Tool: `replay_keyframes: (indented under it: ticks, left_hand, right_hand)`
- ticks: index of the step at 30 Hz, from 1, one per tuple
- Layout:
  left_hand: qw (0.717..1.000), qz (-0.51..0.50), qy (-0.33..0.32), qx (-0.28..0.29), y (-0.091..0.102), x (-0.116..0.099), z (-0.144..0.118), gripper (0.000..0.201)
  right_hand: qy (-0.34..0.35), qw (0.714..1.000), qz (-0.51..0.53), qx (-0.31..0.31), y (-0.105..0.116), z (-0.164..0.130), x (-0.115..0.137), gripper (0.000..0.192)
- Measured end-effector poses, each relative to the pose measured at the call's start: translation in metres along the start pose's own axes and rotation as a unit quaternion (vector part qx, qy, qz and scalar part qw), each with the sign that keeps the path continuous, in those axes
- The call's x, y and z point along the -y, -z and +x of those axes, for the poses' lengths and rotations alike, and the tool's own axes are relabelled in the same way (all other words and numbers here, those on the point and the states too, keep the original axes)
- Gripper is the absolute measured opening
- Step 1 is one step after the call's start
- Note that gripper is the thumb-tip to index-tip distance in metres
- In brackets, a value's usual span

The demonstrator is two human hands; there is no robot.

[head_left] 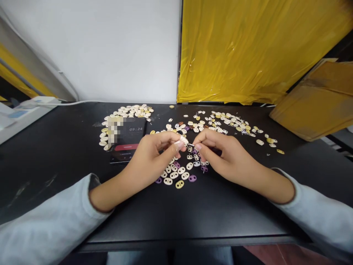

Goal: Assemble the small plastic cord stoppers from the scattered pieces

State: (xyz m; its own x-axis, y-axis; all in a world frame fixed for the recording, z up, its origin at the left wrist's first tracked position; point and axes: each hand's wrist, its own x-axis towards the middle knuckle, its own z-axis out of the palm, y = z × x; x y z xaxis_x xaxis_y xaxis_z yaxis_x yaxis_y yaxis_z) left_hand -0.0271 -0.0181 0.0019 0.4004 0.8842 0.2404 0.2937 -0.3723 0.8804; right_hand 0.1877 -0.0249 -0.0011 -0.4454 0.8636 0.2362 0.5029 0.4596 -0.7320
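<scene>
1. Cream plastic is what the left hand pinches: one small two-holed piece, clamped between thumb and forefinger, lifted just off the surface.
2. Closed too is the right hand; its thumb and forefinger are pressed together on something thin, seemingly a pin or wire, too small to make out. Its tip meets the piece held by the other hand.
3. Both hands face each other fingertip to fingertip, wrists resting on the surface, grey sleeves pulled back from them.
4. Judged from that pose, the step in hand looks like working the thin thing into or against the held piece, mid-contact and not finished.
5. Any next move here would call for steady fingers: the piece is tiny, held only by its edges, and could easily slip or turn.
6. Right under and between the hands lies a small heap of cream, purple and yellow pieces, some touching one another.
7. Beyond the right hand a looser scatter spreads away from it.
8. Beyond the left hand a denser pile lies, and beside that hand a phone shows a running timer.
</scene>
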Motion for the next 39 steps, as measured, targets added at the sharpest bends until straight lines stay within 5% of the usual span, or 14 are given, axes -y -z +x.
replay_keyframes:
  ticks: [5, 13, 19, 29, 39]
  left_hand:
    - [0.998, 0.043, -0.018, 0.030, 0.000, 0.002, -0.001, 0.016]
    - [0.996, -0.092, 0.001, 0.007, -0.003, 0.002, 0.003, 0.011]
    - [0.993, -0.115, 0.017, 0.003, -0.006, 0.002, 0.004, 0.012]
    - [0.998, 0.049, -0.032, 0.019, -0.007, 0.003, -0.001, 0.013]
    - [0.977, 0.200, -0.077, 0.002, 0.006, -0.003, 0.001, 0.015]
  right_hand:
    - [0.006, 0.999, -0.033, 0.024, -0.003, -0.001, 0.000, 0.008]
    - [-0.007, 0.989, 0.145, -0.011, -0.014, 0.001, -0.001, 0.006]
    - [-0.031, 0.985, 0.168, -0.005, -0.012, 0.001, -0.001, 0.007]
    - [0.000, 0.999, 0.029, -0.027, -0.010, 0.002, -0.002, 0.004]
    - [-0.018, 0.997, 0.072, -0.035, 0.012, 0.008, -0.002, 0.011]
